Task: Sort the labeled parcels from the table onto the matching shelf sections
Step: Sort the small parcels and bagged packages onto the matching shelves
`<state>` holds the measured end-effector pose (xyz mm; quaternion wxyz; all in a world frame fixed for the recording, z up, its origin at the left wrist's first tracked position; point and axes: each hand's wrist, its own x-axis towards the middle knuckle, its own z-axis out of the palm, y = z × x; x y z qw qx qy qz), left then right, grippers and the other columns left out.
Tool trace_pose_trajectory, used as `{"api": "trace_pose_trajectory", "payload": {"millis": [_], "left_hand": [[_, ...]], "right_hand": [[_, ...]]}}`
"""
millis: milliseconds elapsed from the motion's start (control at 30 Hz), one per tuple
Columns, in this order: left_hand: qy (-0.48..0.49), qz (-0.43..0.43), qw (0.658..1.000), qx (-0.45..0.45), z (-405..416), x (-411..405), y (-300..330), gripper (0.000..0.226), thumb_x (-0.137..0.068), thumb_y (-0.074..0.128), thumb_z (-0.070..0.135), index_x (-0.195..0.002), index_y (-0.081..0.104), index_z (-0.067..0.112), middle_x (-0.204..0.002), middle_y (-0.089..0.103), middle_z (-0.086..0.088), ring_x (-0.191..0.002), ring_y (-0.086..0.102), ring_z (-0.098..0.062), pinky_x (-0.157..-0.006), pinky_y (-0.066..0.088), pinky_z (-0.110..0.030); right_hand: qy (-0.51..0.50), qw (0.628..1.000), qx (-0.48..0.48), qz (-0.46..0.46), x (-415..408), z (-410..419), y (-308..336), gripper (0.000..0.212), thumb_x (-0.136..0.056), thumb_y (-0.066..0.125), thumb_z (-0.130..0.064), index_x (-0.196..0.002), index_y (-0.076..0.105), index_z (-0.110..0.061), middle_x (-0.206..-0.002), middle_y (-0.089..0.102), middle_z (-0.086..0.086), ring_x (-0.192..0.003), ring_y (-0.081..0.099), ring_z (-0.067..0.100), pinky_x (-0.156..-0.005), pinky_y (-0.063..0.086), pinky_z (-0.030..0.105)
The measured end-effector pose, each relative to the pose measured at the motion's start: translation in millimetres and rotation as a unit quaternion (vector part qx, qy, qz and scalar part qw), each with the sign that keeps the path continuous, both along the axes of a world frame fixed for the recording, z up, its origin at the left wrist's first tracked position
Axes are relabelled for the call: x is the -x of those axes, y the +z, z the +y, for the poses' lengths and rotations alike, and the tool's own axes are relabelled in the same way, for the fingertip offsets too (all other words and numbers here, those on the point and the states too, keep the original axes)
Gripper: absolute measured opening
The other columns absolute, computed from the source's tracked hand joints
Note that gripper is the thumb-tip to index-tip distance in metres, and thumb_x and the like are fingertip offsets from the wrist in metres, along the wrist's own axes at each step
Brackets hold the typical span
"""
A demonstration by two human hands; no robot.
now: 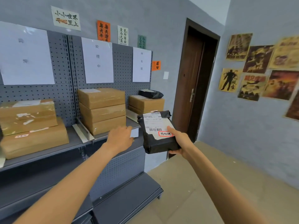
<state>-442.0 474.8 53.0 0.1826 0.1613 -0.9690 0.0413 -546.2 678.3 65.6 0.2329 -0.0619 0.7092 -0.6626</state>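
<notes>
Head view, looking down along both forearms toward a grey pegboard shelf unit (103,143) that fills the left half of the frame. Right of centre, the right hand (178,143) grasps a black poly-bag parcel (159,143) by its lower right corner: the thumb lies flat across the white shipping label (155,125), its tip just beside a red-bordered sticker (165,133) with handwritten characters, while the other fingers curl underneath, mostly hidden. The parcel is held in the air, tilted, in front of the shelf's right end. Centre frame, the left hand (120,138) holds nothing; its fingers are loosely bent, palm down, with the fingertips at the shelf's front edge near a small white tag (134,132); whether they touch it I cannot tell. Behind the hands, the middle section holds a stack of three cardboard boxes (102,110) under a white paper sign (97,60). The right section holds two cardboard boxes (146,103) with another black bag (151,93) on top, under a narrower sign (141,64). At far left, larger taped boxes (30,125) sit beneath a third sign (24,55). A dark brown door (192,81) stands at upper right of centre.
</notes>
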Motion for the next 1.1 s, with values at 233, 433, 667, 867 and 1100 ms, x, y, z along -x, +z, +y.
{"api": "trace_pose_trajectory", "payload": {"millis": [233, 433, 667, 867, 1100], "left_hand": [[-0.038, 0.062, 0.997, -0.007, -56.6, 129.0, 20.9, 0.034, -0.094, 0.051, 0.032, -0.124, 0.053, 0.015, -0.122, 0.06, -0.005, -0.111, 0.054, -0.027, -0.075, 0.044, -0.036], [-0.018, 0.08, 0.997, 0.013, -118.0, 204.3, 43.2, 0.036, -0.096, 0.048, 0.03, -0.129, 0.052, 0.016, -0.121, 0.06, -0.004, -0.11, 0.054, -0.025, -0.079, 0.046, -0.035], [0.017, 0.058, 0.997, 0.044, -167.2, 268.7, 61.7, 0.027, -0.096, 0.046, 0.031, -0.116, 0.055, 0.015, -0.115, 0.06, -0.005, -0.107, 0.053, -0.026, -0.074, 0.042, -0.035], [0.057, 0.046, 0.997, 0.01, -221.5, 310.8, 74.7, 0.04, -0.099, 0.043, 0.031, -0.135, 0.048, 0.013, -0.132, 0.054, -0.007, -0.123, 0.045, -0.026, -0.089, 0.047, -0.038], [0.116, 0.032, 0.993, 0.011, -273.6, 367.3, 96.4, 0.041, -0.099, 0.043, 0.035, -0.137, 0.049, 0.02, -0.134, 0.055, -0.004, -0.124, 0.047, -0.024, -0.096, 0.045, -0.039]], "right_hand": [[-0.003, 1.0, 0.008, 0.022, 105.9, -58.6, 23.1, 0.041, -0.09, 0.062, -0.045, -0.119, 0.057, -0.016, -0.107, 0.067, 0.006, -0.097, 0.064, 0.024, -0.073, 0.057, 0.038], [0.008, 0.999, 0.026, 0.026, 187.4, -120.3, 44.0, 0.033, -0.092, 0.061, -0.04, -0.114, 0.055, -0.016, -0.097, 0.065, 0.004, -0.087, 0.062, 0.021, -0.066, 0.055, 0.034], [0.038, 0.998, 0.036, 0.031, 272.3, -180.4, 50.6, 0.034, -0.092, 0.062, -0.038, -0.117, 0.054, -0.017, -0.096, 0.066, 0.004, -0.086, 0.062, 0.022, -0.063, 0.053, 0.034], [0.027, 0.995, 0.066, 0.063, 361.2, -236.5, 47.6, 0.041, -0.084, 0.073, -0.034, -0.116, 0.056, -0.016, -0.105, 0.071, 0.008, -0.084, 0.068, 0.026, -0.048, 0.055, 0.033], [0.087, 0.995, 0.017, 0.05, 440.9, -296.3, 55.1, 0.038, -0.088, 0.068, -0.035, -0.113, 0.05, -0.014, -0.094, 0.064, 0.007, -0.083, 0.06, 0.024, -0.064, 0.055, 0.039]]}}
